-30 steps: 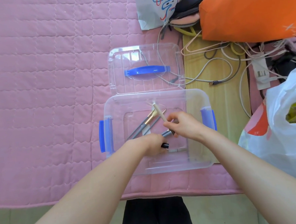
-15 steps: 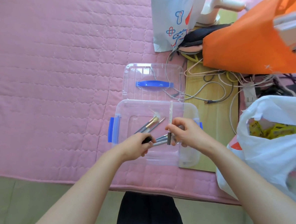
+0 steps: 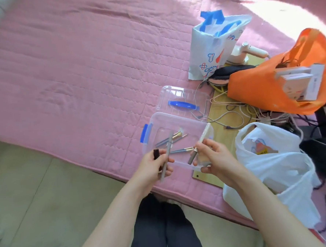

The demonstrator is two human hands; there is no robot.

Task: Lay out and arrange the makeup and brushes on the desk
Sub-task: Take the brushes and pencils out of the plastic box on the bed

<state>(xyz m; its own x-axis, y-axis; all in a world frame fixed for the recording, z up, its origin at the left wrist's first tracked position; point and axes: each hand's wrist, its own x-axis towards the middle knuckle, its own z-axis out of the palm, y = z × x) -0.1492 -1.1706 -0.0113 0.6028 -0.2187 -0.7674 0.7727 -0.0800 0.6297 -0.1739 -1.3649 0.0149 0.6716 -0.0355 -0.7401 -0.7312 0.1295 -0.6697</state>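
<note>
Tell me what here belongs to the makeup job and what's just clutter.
Job: left hand, grey pencil, right hand, cream pencil, brushes, clear box.
Clutter: orange bag, white plastic bag, printed bag, cables.

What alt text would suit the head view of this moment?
A person's left hand grips a thin grey pencil and a small dark tube, the right hand a cream pen and a grey-brown stick, above a clear plastic box with blue latches holding slim makeup brushes. It sits on a pink quilted cover.
</note>
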